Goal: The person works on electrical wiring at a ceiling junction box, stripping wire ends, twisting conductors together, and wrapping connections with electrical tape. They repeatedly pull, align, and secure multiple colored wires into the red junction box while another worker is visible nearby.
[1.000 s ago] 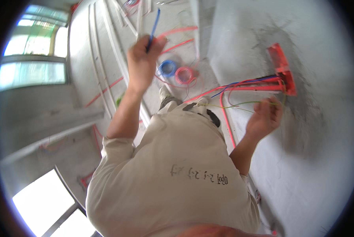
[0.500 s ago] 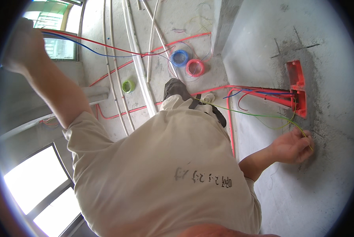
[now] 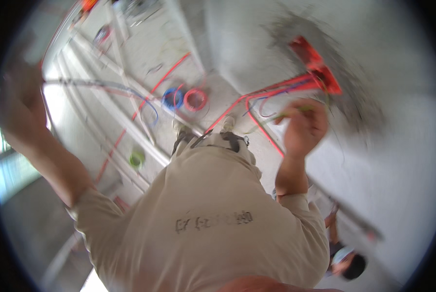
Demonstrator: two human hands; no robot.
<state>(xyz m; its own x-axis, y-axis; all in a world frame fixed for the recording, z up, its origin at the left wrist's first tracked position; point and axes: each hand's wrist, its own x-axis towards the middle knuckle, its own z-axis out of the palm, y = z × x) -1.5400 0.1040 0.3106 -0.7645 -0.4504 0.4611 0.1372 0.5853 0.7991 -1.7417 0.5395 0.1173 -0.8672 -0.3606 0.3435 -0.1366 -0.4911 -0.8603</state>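
My left hand [image 3: 23, 104], raised at the far left, is smeared by motion. A blue wire [image 3: 125, 87] and a paler red one run up to its fist. My right hand [image 3: 305, 126] is closed on a thin yellow-green wire [image 3: 303, 108], in front of the wall and below the red double wall box [image 3: 327, 80]. Red conduits [image 3: 276, 87] enter that box, and short blue and red wire ends hang beside them. On the floor ahead lie a blue wire coil [image 3: 172, 99], a red wire coil [image 3: 195, 99] and, farther left, a green coil [image 3: 136, 158].
Long white pipes [image 3: 96, 56] lie across the floor at the left. A red conduit [image 3: 169, 73] crosses the floor beyond my feet. Rough grey plaster [image 3: 359, 97] surrounds the wall box. Another person [image 3: 344, 260] is at the lower right.
My view has turned and shifted, with the wall box now higher and nearer the middle. My right hand has moved up and left off the wall, still gripping the yellow-green wire.
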